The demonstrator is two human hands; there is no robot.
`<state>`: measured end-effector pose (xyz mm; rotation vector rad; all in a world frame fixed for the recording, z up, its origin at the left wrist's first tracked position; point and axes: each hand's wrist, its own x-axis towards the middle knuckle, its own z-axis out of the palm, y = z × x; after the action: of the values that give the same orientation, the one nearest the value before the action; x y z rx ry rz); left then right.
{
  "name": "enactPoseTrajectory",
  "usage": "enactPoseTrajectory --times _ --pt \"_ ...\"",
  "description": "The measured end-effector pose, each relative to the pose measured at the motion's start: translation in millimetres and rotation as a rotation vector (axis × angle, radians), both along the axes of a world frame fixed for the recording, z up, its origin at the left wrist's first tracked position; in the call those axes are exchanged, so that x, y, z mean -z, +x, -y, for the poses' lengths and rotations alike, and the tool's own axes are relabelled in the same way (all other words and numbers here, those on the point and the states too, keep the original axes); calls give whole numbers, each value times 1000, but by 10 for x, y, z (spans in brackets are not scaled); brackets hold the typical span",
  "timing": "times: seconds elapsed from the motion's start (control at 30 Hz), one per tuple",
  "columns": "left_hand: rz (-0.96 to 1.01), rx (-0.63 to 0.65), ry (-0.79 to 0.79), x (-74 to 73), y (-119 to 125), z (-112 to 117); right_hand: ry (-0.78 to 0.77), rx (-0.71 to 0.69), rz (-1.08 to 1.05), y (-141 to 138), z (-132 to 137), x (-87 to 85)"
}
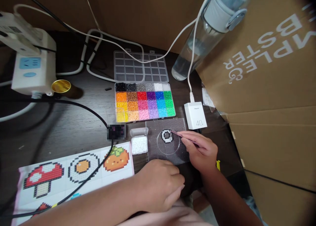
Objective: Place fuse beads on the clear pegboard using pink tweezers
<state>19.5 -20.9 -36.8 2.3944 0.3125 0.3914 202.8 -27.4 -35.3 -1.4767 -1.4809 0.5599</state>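
Head view: one frame.
Right hand (200, 149): fingers pinched on tweezers (186, 138), tips at bead figure (167, 136).
Left hand (160, 185): fingers curled together, resting at pegboard (158, 153) front edge.
Pegboard: flat on tabletop (74, 127), below bead box (144, 101).

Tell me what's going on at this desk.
A person is placing beads on a clear pegboard. The right hand holds tweezers at a small black-and-white bead shape. The left hand rests at the board's near edge. An open bead box and a pattern sheet lie nearby.
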Motion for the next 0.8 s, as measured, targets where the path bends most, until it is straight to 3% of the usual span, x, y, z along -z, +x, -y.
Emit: enactPoseTrajectory --times 0.8 --pt "0 5 -11 3 -8 7 -16 18 -17 -1 -11 9"
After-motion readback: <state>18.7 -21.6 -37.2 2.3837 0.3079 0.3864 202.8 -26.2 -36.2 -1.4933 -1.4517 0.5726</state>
